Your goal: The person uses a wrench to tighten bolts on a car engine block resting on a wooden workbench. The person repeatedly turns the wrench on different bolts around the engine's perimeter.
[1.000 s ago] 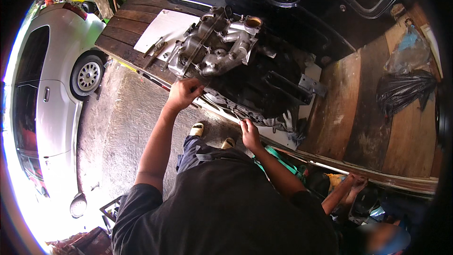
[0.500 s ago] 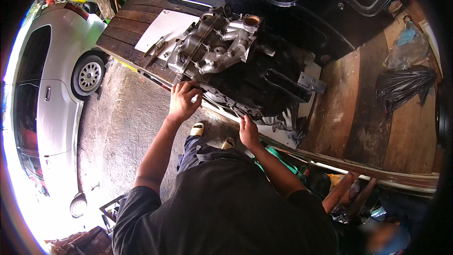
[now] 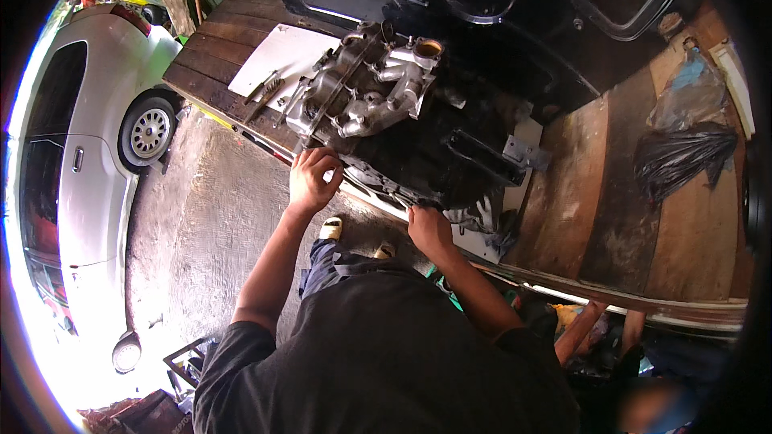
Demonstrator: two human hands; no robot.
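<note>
A greasy engine with silver metal castings on top and a dark lower body lies on the bench in front of me. My left hand is at its near left end, thumb and fingers curled together in a ring against the edge. What these fingertips hold is too small to make out. Farther right, my right hand reaches to the engine's near lower edge with its fingers closed. The dark edge hides its fingertips and anything in them. Beside the right hand lies a grey cloth-like glove.
The wooden bench carries a white board with a spring-like metal part, and a black plastic bag. Behind stands a black vehicle panel. A silver car is at left. Another person's forearm reaches in at lower right.
My right hand has turned its back more upward and moved in closer against the engine's edge. The left hand stays at the left end, its finger ring tipped slightly. My view has shifted a little.
</note>
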